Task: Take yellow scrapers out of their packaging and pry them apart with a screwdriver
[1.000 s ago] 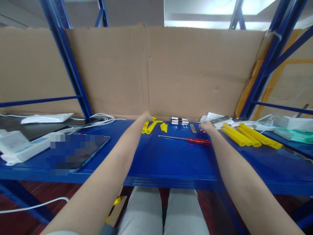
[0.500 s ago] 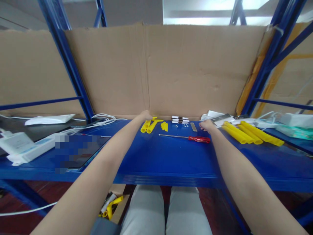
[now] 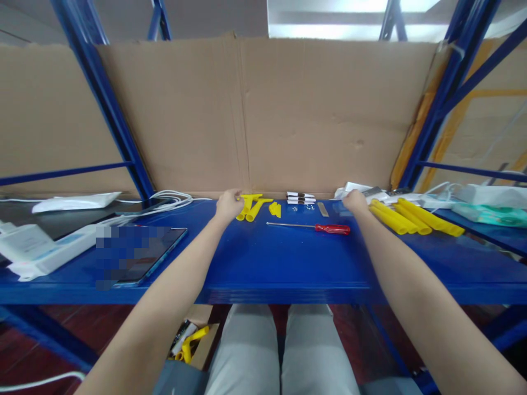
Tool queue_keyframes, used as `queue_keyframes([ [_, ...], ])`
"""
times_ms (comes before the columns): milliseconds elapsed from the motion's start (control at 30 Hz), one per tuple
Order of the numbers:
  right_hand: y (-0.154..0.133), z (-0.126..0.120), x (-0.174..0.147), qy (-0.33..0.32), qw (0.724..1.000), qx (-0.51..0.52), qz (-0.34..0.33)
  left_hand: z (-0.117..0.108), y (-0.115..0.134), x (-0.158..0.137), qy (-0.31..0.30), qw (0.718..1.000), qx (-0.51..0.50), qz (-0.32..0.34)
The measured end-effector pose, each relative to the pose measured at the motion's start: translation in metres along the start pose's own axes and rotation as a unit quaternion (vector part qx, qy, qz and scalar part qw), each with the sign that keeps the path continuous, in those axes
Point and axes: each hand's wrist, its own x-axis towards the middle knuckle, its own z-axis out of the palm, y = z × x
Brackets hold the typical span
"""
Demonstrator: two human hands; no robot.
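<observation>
My left hand (image 3: 229, 206) is at the left side of a small group of yellow handle-shaped plastic parts (image 3: 256, 210). Its fingers look loosely bent and apart, with nothing visible between them. Over by the white packets (image 3: 349, 189) is my right hand (image 3: 354, 201), whose fingers are hidden behind its back. Between the hands lie small yellow pieces (image 3: 275, 209), a stack of white packs with dark bands (image 3: 300, 198), tiny metal bits (image 3: 310, 207) and a flat metal strip (image 3: 323, 209). Nearer to me rests a screwdriver (image 3: 332, 229) with a red handle, its shaft pointing left.
Several yellow tubes (image 3: 428, 217) lie on the right of the blue shelf (image 3: 284, 266). At left are a tablet (image 3: 158, 255), a white power strip (image 3: 66, 247) and coiled cables (image 3: 173, 198). Cardboard (image 3: 304, 115) walls the back. Below stands an open box (image 3: 206, 345) with yellow parts.
My left hand has shifted left, from behind the yellow parts to their left side. My right hand has moved slightly away from me, beside the white packets. The view has shifted a little.
</observation>
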Motion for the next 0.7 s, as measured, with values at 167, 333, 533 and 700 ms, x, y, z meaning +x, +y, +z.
queue_keyframes([
  [167,0.025,-0.027,-0.005,0.105,0.987,-0.098,0.074,0.003,-0.011,-0.003,0.003,1.0,0.022,-0.003],
  [333,0.047,-0.037,-0.01,0.046,0.983,-0.102,0.145,0.004,-0.006,-0.006,-0.013,0.999,0.041,0.023],
  [533,0.056,-0.039,-0.008,-0.004,0.982,-0.1,0.162,0.01,0.003,-0.016,-0.047,0.996,0.047,0.057],
  [700,0.055,-0.039,-0.009,0.0,0.982,-0.126,0.143,0.012,0.005,-0.017,-0.051,0.996,0.021,0.068],
])
